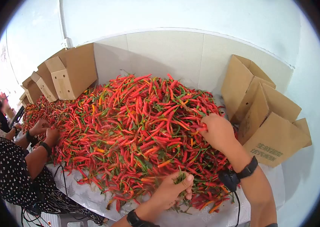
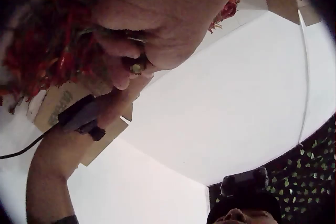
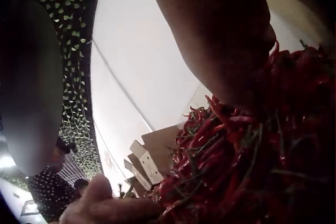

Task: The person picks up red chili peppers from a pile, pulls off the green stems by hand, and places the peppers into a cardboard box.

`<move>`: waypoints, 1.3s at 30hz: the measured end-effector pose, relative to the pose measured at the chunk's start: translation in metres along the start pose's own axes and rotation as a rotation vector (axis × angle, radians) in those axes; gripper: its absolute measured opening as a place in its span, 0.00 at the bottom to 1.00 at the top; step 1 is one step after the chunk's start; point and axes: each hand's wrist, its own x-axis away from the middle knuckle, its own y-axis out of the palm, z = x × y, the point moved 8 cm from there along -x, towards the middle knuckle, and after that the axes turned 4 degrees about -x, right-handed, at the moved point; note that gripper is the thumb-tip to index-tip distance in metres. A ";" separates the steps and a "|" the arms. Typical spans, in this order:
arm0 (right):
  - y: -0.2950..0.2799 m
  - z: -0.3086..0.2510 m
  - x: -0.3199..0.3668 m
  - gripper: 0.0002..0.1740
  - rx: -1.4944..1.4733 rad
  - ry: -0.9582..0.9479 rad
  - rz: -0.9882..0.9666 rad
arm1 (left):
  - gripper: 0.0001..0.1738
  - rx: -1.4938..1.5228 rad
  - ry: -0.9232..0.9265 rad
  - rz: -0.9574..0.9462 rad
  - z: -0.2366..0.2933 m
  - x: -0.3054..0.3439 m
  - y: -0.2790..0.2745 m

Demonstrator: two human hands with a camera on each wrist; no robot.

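Observation:
A large heap of red chili peppers point(image 1: 141, 125), mixed with green stems and a few orange ones, covers the table. My left hand point(image 1: 173, 189) is at the heap's front edge, its fingers curled around a small bunch of green stems and leaves point(image 1: 181, 177). A pale green stem end point(image 2: 137, 68) pokes out between its fingers in the left wrist view. At the heap's right side, my right hand point(image 1: 219, 131) reaches down with thumb and fingertips at the peppers. The right wrist view shows this hand point(image 3: 226, 40) against the peppers, its fingertips hidden; I cannot tell whether it grips one.
Open cardboard boxes point(image 1: 277, 132) stand at the right, and more boxes point(image 1: 75, 70) line the back left. Another person's hands point(image 1: 46, 130) work at the heap's left end. A cable point(image 1: 238, 206) hangs from my right wrist. A pale wall point(image 1: 160, 49) is behind.

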 end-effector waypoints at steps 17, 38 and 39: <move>0.008 -0.003 0.154 0.10 -1.379 0.527 0.035 | 0.15 -0.308 0.243 0.223 0.012 0.007 0.014; 0.022 -0.021 0.163 0.11 -1.252 0.424 -0.177 | 0.11 -0.584 0.205 0.172 0.006 0.006 0.014; 0.021 -0.022 0.162 0.11 -1.225 0.407 -0.197 | 0.10 -0.717 0.276 0.159 0.007 0.004 0.014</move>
